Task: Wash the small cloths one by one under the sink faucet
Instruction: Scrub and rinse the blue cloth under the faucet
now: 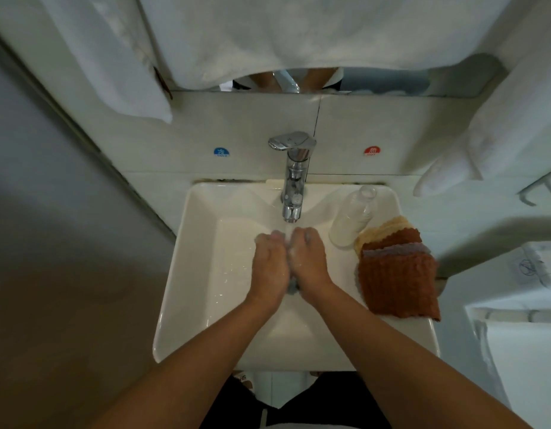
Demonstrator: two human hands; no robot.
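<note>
Both the left hand [269, 261] and right hand [309, 258] curled tight around a grey cloth [293, 286]. Water ran over them from the faucet [294, 178] into the sink [187, 274].

A small grey cloth [293, 285] sits bunched under the chrome faucet [294, 178]. Rust, lilac and cream cloths [397, 274] lie stacked on the white sink [187, 274] rim.

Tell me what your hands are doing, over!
Left hand and right hand squeezing grey cloth under faucet stream. Stack of cloths waiting on sink rim. Nothing in the way.
</note>
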